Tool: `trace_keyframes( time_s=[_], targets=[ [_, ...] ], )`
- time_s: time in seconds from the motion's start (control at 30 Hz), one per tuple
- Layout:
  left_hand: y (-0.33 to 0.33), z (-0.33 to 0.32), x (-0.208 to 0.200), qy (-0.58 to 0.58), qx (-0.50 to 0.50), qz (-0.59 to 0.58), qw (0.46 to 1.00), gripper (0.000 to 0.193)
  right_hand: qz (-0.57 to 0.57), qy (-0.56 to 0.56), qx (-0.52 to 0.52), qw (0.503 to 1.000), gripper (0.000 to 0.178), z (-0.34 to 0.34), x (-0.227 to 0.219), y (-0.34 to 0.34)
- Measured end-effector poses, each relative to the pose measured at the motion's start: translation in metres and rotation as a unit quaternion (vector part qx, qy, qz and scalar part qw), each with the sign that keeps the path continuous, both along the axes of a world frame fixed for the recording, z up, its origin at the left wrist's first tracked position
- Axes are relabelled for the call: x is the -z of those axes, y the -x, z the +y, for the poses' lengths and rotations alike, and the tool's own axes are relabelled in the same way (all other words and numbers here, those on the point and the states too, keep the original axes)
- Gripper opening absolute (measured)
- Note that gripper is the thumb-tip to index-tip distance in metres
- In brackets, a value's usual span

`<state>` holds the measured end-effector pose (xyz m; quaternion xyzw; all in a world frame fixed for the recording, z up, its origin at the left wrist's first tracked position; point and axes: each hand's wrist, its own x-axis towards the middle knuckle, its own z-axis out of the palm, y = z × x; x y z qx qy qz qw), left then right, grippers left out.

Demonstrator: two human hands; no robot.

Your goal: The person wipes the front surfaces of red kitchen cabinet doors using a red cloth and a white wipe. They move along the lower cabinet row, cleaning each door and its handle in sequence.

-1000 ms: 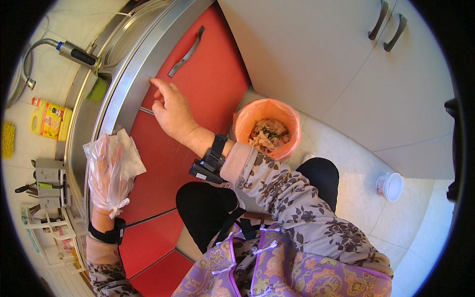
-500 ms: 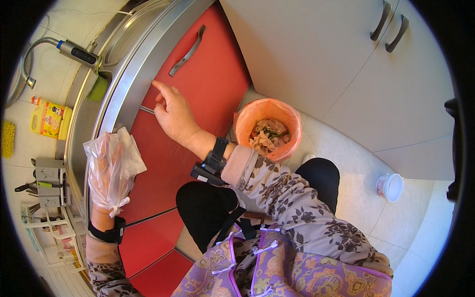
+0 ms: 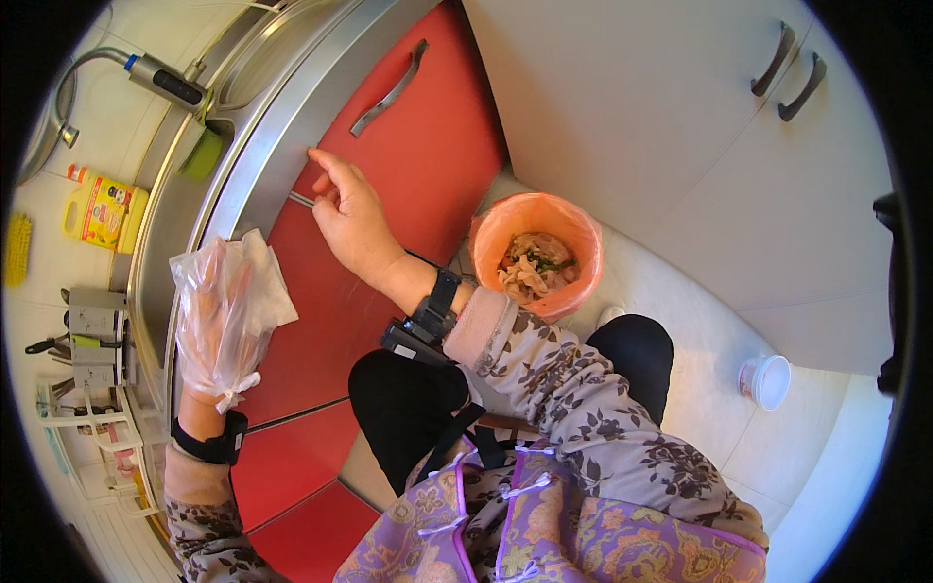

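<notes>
My left hand [image 3: 214, 316] is inside a clear plastic bag tied in a knot at the wrist, over the steel counter edge beside the sink. Its fingers point forward, and a white sheet of cloth or paper [image 3: 269, 290] is held along its inner side, hanging over the red cabinet. My bare right hand [image 3: 352, 216] reaches across in front of the red cabinet door [image 3: 428, 146]. Its index finger stretches to the steel counter edge [image 3: 282, 136], while the other fingers curl loosely with nothing in them.
An orange-lined bin [image 3: 583, 228] holding food scraps stands on the floor beside the cabinet. A small white tub [image 3: 773, 382] is farther right. Along the sink are a faucet [image 3: 165, 81], a green container [image 3: 202, 155], a yellow jug [image 3: 104, 212] and a knife block [image 3: 97, 335].
The whole view has shifted slightly. Both hands stay nearly in place against the counter; the right hand's curled fingers have moved only a little.
</notes>
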<state>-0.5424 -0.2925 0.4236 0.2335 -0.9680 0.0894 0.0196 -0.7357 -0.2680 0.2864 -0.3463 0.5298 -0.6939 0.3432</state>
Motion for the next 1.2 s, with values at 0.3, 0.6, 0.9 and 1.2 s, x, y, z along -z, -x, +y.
trace_keyframes(
  time_s=[0.3, 0.6, 0.9, 1.2],
  targets=[
    [-0.006, -0.006, 0.015, 0.016, 0.006, 0.006, 1.0, 0.063, -0.021, -0.031, -0.019, 0.999, 0.044, -0.002, 0.005, -0.012],
    [-0.121, 0.028, 0.102, 0.055, -0.098, -0.074, 0.991, 0.069, -0.016, -0.116, -0.216, 0.969, 0.03, 0.066, 0.068, -0.092],
    [-0.093, 0.001, 0.08, 0.058, -0.086, -0.105, 0.989, 0.086, -0.074, -0.213, -0.084, 0.971, 0.03, 0.151, 0.018, -0.075],
    [0.081, 0.005, 0.006, 0.141, -0.036, -0.11, 0.983, 0.104, -0.172, -0.057, 0.048, 0.982, 0.024, 0.214, -0.119, 0.004]
  ],
)
